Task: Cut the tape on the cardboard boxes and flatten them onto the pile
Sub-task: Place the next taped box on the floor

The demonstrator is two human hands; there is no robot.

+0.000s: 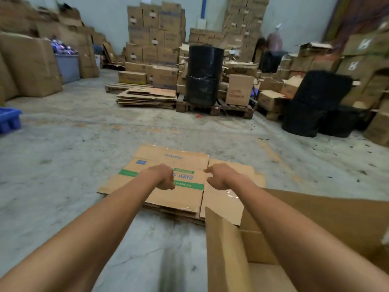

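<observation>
Both arms reach out over the concrete floor (pixel 69 157) toward the middle of the frame. The left hand (pixel 163 175) hangs with its fingers curled under, and nothing shows inside them. The right hand (pixel 217 175) is loosely curled too, one finger poking out toward the left, holding nothing. Both hover above the pile of flattened boxes (pixel 179 199) lying centre frame, low on the floor. The top sheet carries a green band and blue lettering reading "RATE"; whether either hand actually touches it, I cannot tell.

Lower right, close to the camera, stands an open cardboard box (pixel 231 249), its flaps up, partly under the right forearm and just beside the pile's near edge.

Further back, upper centre, a second stack of flat cardboard (pixel 147 99) lies next to a wooden pallet (pixel 214 108) bearing a black wrapped roll (pixel 203 74). Behind it rise stacked cartons (pixel 155 32) against the pale wall. At the right edge sit black bags (pixel 315 106) among more boxes; at the far left edge, a blue crate (pixel 9 120) and a grey bin (pixel 67 67).
</observation>
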